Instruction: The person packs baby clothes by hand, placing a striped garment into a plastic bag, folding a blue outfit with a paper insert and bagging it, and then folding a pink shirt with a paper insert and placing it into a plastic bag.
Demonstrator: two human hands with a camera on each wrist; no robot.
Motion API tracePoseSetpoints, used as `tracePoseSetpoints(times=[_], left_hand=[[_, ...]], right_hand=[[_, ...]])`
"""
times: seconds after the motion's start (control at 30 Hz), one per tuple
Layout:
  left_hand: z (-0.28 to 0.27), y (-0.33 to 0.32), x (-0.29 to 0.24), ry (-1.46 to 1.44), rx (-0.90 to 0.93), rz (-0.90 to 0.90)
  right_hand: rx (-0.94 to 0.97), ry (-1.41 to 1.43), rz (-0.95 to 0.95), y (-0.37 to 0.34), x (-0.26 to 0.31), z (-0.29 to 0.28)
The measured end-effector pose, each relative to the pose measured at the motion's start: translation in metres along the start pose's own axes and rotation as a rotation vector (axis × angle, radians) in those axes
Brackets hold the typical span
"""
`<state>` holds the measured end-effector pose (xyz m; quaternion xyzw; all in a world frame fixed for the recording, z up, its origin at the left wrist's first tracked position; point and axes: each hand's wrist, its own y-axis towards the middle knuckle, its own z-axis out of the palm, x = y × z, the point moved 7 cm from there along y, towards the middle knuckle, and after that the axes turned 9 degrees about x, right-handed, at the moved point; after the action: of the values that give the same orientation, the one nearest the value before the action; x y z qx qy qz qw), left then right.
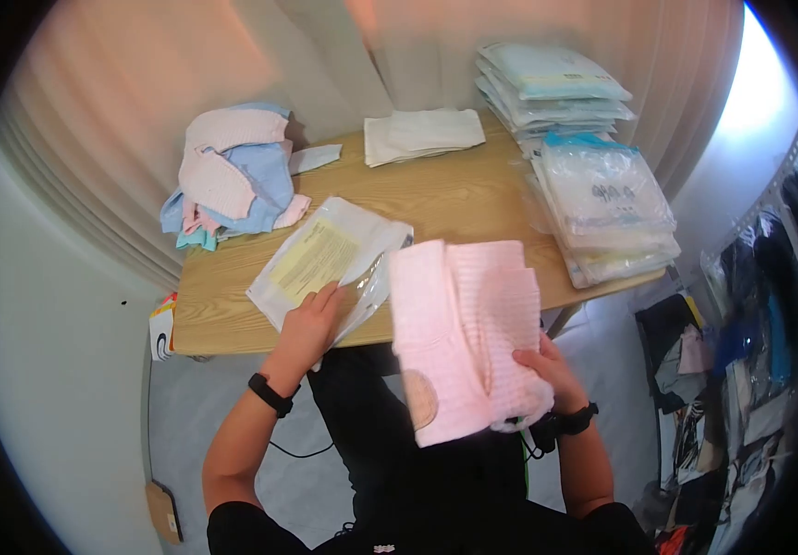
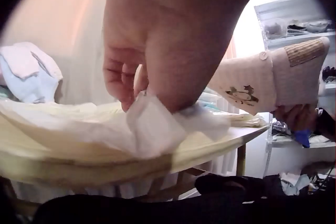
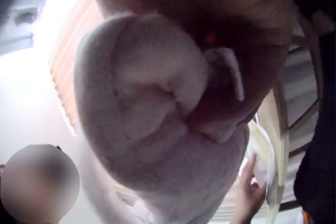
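Note:
A folded pink ribbed garment (image 1: pixel 464 333) is held up in front of the table's near edge by my right hand (image 1: pixel 558 375), which grips it at its lower right corner. A small animal design and a button show on the garment's other side (image 2: pixel 247 90) in the left wrist view. My left hand (image 1: pixel 311 326) is at the table edge, pinching a clear plastic bag (image 1: pixel 371 242) with a yellow printed label (image 1: pixel 316 259). In the left wrist view, white film bunches at its curled fingers (image 2: pixel 123 85). The right wrist view shows the garment's thick rolled folds (image 3: pixel 142 92) against the palm.
Pink and blue clothes (image 1: pixel 233 171) are heaped at the table's back left. Folded white cloth (image 1: pixel 422 134) lies at the back middle. Bagged packs are stacked at the back right (image 1: pixel 556 74) and front right (image 1: pixel 607 203). Clothes and bags (image 1: pixel 741 370) crowd the right side.

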<state>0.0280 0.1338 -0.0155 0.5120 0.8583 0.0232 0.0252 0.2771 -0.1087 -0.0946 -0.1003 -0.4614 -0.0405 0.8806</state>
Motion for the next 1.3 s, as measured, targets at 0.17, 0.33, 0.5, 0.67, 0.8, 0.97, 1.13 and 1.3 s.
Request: tracePoseSetpoints(times=[0.17, 0.33, 0.5, 0.67, 0.8, 0.97, 1.13, 1.3], left_hand=[[-0.007, 0.014, -0.048, 0.004, 0.026, 0.058], [-0.020, 0.009, -0.099, 0.034, -0.011, 0.146], [-0.025, 0.007, -0.119, -0.040, -0.052, 0.202], [-0.033, 0.017, -0.108, -0.262, 0.102, 0.117], [-0.038, 0.017, -0.109, -0.336, 0.024, 0.155], [-0.024, 0.013, -0.080, -0.489, -0.127, -0.137], [-0.020, 0.006, -0.087, -0.256, -0.178, -0.110], [-0.017, -0.007, -0.105, -0.061, -0.296, 0.208]], right_hand=[[0.040, -0.054, 0.051, -0.012, -0.006, 0.026], [-0.027, -0.062, -0.046, -0.007, -0.005, 0.021], [-0.069, -0.135, -0.193, -0.003, 0.010, 0.029], [0.066, -0.387, -0.182, -0.003, 0.029, 0.040], [-0.014, -0.290, -0.193, 0.006, 0.028, 0.037], [-0.153, -0.186, -0.267, 0.025, 0.013, 0.018], [-0.234, -0.239, -0.315, 0.039, 0.003, 0.004], [-0.259, -0.290, -0.361, 0.047, 0.008, 0.004]])
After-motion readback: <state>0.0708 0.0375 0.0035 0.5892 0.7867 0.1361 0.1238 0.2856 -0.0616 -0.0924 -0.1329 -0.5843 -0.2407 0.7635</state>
